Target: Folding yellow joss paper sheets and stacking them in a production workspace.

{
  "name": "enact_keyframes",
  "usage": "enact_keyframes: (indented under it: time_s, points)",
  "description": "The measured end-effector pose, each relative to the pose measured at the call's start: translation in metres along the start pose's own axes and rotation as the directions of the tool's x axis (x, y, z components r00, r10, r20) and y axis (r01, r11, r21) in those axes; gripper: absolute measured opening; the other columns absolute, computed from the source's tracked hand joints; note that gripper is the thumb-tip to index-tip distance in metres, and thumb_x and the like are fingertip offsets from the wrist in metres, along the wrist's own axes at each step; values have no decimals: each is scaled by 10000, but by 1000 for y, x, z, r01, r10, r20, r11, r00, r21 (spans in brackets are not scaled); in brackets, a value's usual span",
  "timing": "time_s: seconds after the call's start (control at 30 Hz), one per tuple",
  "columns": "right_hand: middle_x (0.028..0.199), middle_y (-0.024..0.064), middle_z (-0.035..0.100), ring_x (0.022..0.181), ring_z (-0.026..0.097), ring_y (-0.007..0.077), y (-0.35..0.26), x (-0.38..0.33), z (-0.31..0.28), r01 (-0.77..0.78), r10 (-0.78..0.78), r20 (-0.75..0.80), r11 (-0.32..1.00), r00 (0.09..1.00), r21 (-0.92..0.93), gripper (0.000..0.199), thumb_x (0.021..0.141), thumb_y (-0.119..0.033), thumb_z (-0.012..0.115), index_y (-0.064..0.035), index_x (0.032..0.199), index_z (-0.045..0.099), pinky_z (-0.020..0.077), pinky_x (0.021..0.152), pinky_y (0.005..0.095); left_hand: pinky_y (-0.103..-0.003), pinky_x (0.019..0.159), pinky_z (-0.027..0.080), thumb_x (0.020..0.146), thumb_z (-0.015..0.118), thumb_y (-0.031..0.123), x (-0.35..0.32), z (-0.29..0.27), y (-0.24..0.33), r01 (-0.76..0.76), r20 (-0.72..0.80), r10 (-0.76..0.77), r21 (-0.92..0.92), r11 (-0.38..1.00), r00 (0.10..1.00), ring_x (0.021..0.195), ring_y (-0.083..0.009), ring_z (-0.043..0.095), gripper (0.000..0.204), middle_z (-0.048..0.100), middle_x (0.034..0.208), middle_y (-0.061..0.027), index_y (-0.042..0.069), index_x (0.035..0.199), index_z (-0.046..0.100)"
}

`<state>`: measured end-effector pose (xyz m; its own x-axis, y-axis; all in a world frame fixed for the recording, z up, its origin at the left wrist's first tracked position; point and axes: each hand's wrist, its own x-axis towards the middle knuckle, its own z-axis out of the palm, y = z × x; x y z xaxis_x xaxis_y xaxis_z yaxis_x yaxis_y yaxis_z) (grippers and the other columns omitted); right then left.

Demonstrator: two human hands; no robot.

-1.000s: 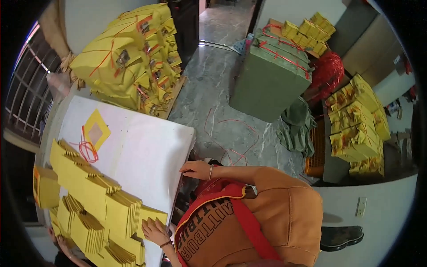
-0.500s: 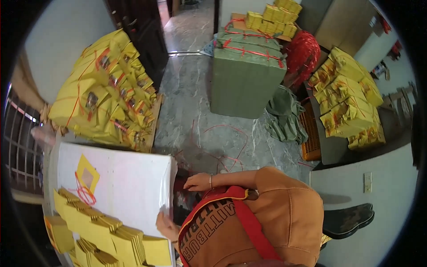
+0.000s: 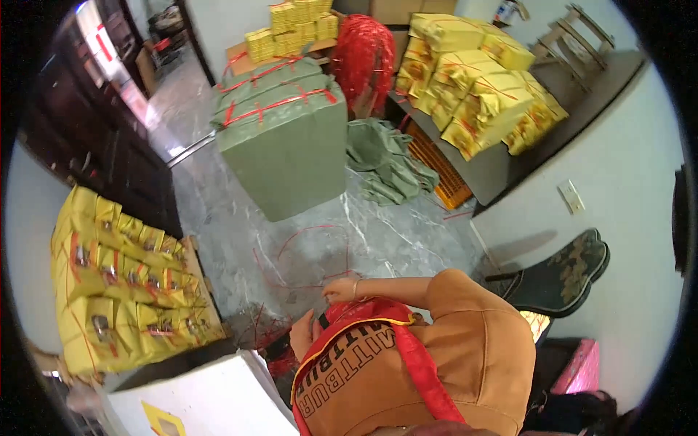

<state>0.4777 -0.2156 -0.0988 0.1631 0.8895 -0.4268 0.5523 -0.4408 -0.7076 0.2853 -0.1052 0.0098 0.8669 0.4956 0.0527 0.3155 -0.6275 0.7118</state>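
My left hand [image 3: 302, 336] is at the front of my body beside the red apron [image 3: 363, 314]. Its fingers point up and stand apart from the thumb, with nothing visible in them. Just beyond the apron's upper edge is my right hand [image 3: 339, 290], palm down with loosely bent fingers that look open. Both hands are close together, and the lap below them is mostly hidden. At lower left, near my left hand, stands a white-topped table [image 3: 211, 392] with a yellow paper piece [image 3: 164, 420] on it.
A large green wrapped bale [image 3: 287, 163] tied with red strapping stands ahead. Stacked yellow packages [image 3: 120, 280] are at left, and more yellow bundles [image 3: 480, 87] lie on a dark table at right. Loose red strands [image 3: 313, 227] lie on the floor. A dark chair [image 3: 560, 280] is at right.
The view has swung right, so the white table has slid toward the lower left. My left hand has left the table's edge and come up near my right hand in front of my body.
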Motion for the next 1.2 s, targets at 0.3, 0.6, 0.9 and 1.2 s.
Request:
enact_keyframes:
  time_s: [0.3, 0.6, 0.9, 1.2]
  points:
    - [1004, 143, 636, 902, 610, 266, 127, -141, 91, -417, 831, -405, 545, 381, 727, 410, 780, -354, 587, -81, 1086, 599, 458, 810, 348, -392, 698, 450, 835, 549, 219, 65, 9, -19, -475, 557, 384, 21, 880, 736, 822, -296, 580, 288, 621, 946, -90, 124, 1107, 549]
    - [977, 103, 633, 842, 610, 203, 85, -235, 279, -510, 958, 44, 111, 282, 853, 402, 795, -252, 608, -50, 1140, 558, 486, 723, 306, -447, 816, 406, 848, 528, 277, 85, 27, -16, -651, 834, 341, 28, 758, 433, 970, -293, 546, 367, 565, 1154, -76, 159, 1194, 488]
    - [993, 72, 622, 875, 589, 203, 121, -218, 191, -275, 936, -30, 134, 352, 952, 422, 810, -307, 614, -101, 1171, 544, 453, 628, 308, -503, 838, 396, 839, 522, 345, 84, 102, -15, -646, 934, 130, 125, 753, 332, 997, -294, 542, 443, 570, 1113, -80, 215, 1254, 439]
    - [864, 26, 604, 755, 558, 143, 218, -219, 83, -206, 913, -84, 178, 399, 962, 354, 822, -326, 601, -122, 1108, 568, 423, 588, 335, -462, 768, 463, 851, 503, 372, 77, 130, 30, -426, 788, 223, 54, 903, 573, 954, -334, 561, 409, 588, 1056, -113, 179, 1209, 464]
